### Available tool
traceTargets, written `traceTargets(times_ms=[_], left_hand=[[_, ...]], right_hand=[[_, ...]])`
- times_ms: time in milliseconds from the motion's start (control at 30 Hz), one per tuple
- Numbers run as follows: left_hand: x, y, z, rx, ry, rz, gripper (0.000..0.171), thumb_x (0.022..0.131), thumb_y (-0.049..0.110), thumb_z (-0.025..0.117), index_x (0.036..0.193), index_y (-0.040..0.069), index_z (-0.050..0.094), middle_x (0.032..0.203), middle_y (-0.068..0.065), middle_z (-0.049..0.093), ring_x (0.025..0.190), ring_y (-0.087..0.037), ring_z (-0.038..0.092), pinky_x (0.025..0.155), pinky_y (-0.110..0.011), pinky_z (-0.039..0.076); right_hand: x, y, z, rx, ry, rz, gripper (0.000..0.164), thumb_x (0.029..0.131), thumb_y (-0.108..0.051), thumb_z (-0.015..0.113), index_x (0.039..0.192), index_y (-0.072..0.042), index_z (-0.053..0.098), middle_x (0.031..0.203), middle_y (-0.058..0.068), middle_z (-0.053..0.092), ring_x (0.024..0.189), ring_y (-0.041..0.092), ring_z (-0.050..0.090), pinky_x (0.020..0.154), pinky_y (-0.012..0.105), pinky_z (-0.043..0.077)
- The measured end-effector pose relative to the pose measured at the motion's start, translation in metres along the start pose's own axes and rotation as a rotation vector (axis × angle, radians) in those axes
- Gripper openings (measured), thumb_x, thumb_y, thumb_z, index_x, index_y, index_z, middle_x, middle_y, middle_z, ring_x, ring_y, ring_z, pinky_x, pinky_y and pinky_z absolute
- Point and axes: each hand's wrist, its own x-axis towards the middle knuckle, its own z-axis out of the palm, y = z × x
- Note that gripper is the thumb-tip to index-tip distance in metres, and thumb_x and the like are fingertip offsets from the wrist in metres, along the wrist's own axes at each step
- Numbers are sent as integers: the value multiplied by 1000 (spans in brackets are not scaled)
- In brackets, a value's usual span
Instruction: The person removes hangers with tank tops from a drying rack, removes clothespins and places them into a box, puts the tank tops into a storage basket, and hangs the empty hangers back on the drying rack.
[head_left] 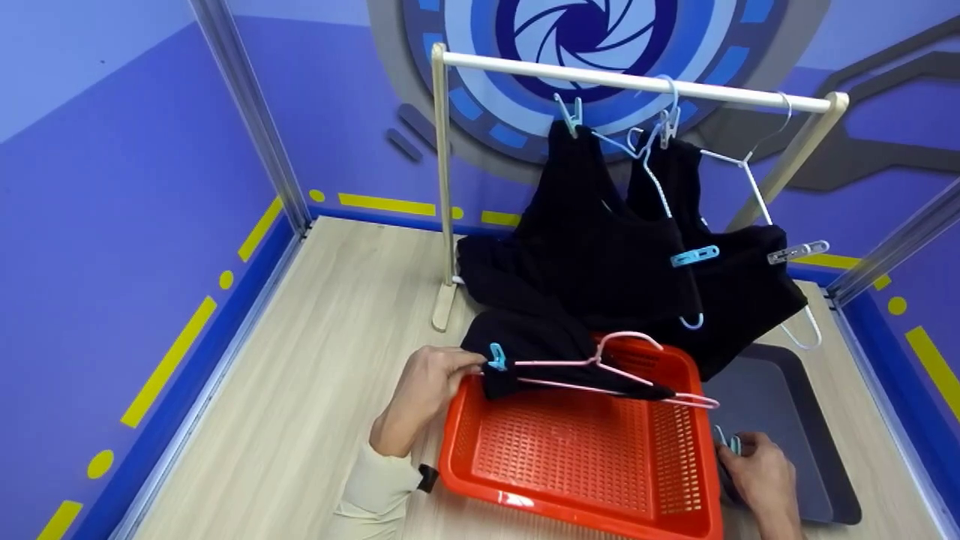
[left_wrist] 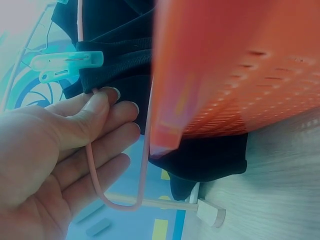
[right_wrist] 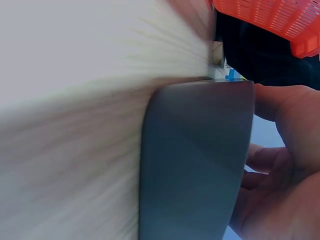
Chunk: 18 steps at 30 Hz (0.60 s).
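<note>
My left hand [head_left: 426, 391] pinches one end of a pink hanger [head_left: 555, 364] between thumb and index finger. A black garment [head_left: 525, 334] hangs over that hanger, fastened at the left end by a blue clothespin [left_wrist: 67, 62] just beside my fingertips. The hanger lies above the far part of a red basket [head_left: 577, 517]. On the right, my right hand [head_left: 765, 476] pinches a light blue clothespin [head_left: 733, 444] over the near-left side of a grey tray [head_left: 776, 405]. In the right wrist view the tray's wall hides most of that clothespin.
Behind the basket stands a wooden rack with a white rod [head_left: 525, 66]. Black tops [head_left: 600, 247] hang from it on a blue hanger [head_left: 658, 184] and a white hanger [head_left: 757, 191], held with clothespins. Blue-purple panels [head_left: 150, 225] enclose the wooden table [head_left: 322, 300].
</note>
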Motion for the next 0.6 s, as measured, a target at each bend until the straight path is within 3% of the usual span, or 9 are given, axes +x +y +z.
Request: traceTargets(times_ms=[367, 600], left_hand=[[0, 1, 0, -9, 7, -2, 9, 82, 6, 74, 88, 12, 78, 83, 1, 73, 77, -8, 69, 70, -26, 55], [0, -1, 0, -9, -7, 3, 7, 84, 8, 74, 88, 11, 78, 83, 2, 73, 77, -9, 69, 69, -26, 55]], right_hand=[[3, 2, 4, -10, 46, -13, 50, 84, -15, 69, 119, 16, 51, 104, 33, 58, 99, 48, 55, 86, 60, 42], [2, 6, 7, -43, 121, -99, 46, 81, -10, 68, 115, 17, 52, 102, 37, 54, 98, 53, 52, 86, 62, 39]])
